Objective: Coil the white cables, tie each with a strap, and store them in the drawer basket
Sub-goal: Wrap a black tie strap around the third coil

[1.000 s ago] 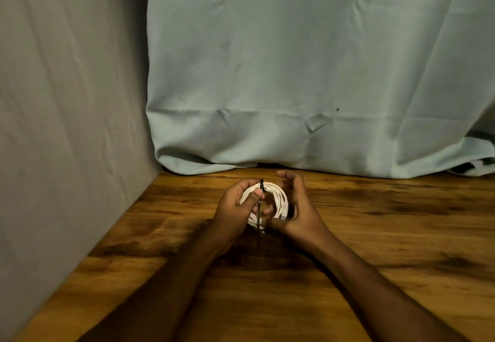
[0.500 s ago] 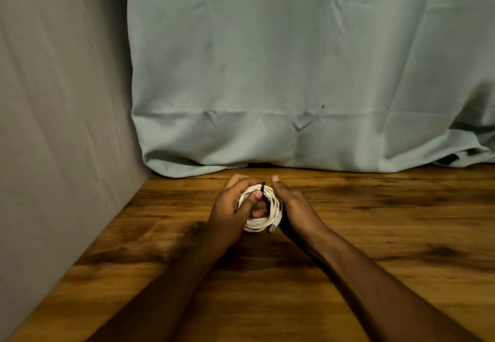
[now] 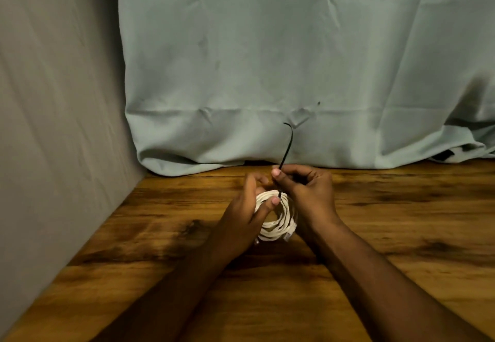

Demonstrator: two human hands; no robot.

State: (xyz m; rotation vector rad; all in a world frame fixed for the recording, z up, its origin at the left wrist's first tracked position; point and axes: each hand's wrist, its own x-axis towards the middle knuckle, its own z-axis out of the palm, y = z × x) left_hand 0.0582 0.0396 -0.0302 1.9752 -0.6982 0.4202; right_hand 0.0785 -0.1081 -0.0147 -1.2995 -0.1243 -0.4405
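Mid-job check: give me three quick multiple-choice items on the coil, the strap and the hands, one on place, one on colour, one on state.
1. Where is the white cable coil?
A. In a drawer basket
B. Held between both hands above the wooden table
C. Hanging on the cloth

2. What colour is the strap?
A. Black
B. Red
C. White

3. What is the right hand doing?
A. Resting flat on the table
B. Pinching the strap's tail, which points upward
C. Holding scissors

Answers:
1 B: the left hand grips its left side, the right hand sits at its right.
2 A: it shows dark against the pale cloth.
3 B: fingertips are closed on the strap.
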